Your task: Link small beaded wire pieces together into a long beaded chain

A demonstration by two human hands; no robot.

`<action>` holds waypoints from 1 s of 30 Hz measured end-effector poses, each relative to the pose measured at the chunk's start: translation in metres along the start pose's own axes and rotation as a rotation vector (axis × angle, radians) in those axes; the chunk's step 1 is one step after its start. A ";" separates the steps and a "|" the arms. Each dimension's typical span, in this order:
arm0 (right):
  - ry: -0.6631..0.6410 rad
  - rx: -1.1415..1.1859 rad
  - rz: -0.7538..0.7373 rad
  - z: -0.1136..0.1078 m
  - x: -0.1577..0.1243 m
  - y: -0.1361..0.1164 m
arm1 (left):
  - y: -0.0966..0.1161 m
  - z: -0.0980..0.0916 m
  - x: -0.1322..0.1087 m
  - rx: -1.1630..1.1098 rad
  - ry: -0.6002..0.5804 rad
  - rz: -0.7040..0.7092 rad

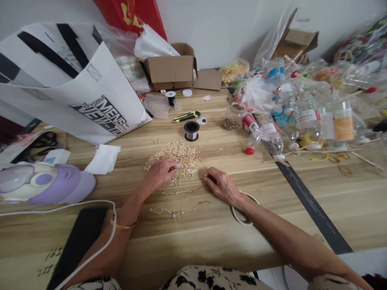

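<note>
My left hand (161, 171) rests at the near edge of a pile of small gold and silver beads (184, 157), its fingers pinched together; what they hold, if anything, is too small to make out. To the right of the pile, my right hand (219, 183) lies on the wooden table with its fingers curled closed, their tips hidden. Between and below my hands lie a gold chain bracelet (177, 193), a silver chain bracelet (173, 212) and a short piece of gold chain (204, 202).
Behind the pile are a wire spool (191, 131) and a yellow-black utility knife (186, 116). Plastic bottles (306, 121) crowd the right, beside a bead jar (234, 117). A white shopping bag (90, 88), purple device (57, 183) and black phone (80, 241) are at left.
</note>
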State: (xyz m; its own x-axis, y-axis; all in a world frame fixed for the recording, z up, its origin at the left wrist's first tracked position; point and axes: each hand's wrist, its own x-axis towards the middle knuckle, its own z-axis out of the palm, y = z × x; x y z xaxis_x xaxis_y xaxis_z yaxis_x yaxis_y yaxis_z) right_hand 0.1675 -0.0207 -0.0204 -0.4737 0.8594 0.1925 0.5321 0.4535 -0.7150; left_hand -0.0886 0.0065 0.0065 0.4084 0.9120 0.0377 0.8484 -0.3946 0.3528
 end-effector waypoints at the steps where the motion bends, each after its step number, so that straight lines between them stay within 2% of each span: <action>1: -0.004 0.001 0.002 0.000 0.000 0.000 | 0.000 0.000 0.000 -0.013 -0.002 -0.001; 30: -0.006 0.006 0.004 0.000 0.000 0.000 | 0.002 0.000 0.001 -0.080 -0.013 0.015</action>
State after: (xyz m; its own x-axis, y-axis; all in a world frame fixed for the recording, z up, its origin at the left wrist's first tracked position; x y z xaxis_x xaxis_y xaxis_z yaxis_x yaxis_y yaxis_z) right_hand 0.1678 -0.0205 -0.0203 -0.4763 0.8595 0.1856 0.5295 0.4489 -0.7198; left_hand -0.0861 0.0063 0.0074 0.4259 0.9042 0.0314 0.8129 -0.3977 0.4255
